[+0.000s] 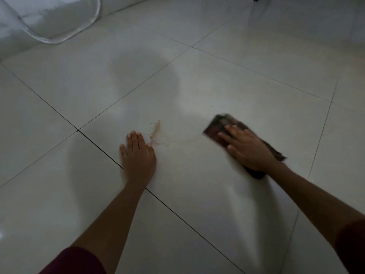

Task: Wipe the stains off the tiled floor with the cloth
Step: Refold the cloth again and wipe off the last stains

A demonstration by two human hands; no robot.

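The brownish stain lies at nine o'clock from the right hand, pressed flat on the dark cloth, and touches the empty, flat-spread left hand.

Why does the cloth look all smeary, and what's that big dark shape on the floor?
In the head view, the cloth and the right hand are smeared by motion blur, while the left hand resting flat beside the brown stain looks sharper. The room is dim, and the big dark shape on the tiled floor is probably the person's own shadow or reflection.
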